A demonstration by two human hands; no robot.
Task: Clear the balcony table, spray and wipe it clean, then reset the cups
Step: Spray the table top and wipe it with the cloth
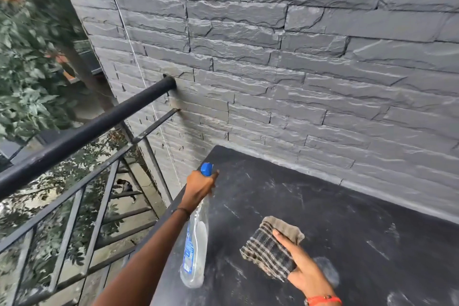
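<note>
My left hand (200, 187) grips the sprayer (195, 241) by its neck at lower centre, bottle hanging below my fist, while my right hand (301, 264) clutches the cloth (268, 247) over the table (347, 231).

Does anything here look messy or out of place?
Only the black table: pale streaks and smudges cover its top, one patch beside the right hand holding the checked cloth. Nothing looks spilled or broken.

The table (347, 231) abuts the wall (298, 57) at its far side, the railing (82, 134) at its left. Over its left edge is the spray bottle (196, 243), with the cloth (265, 248) to the right.
</note>
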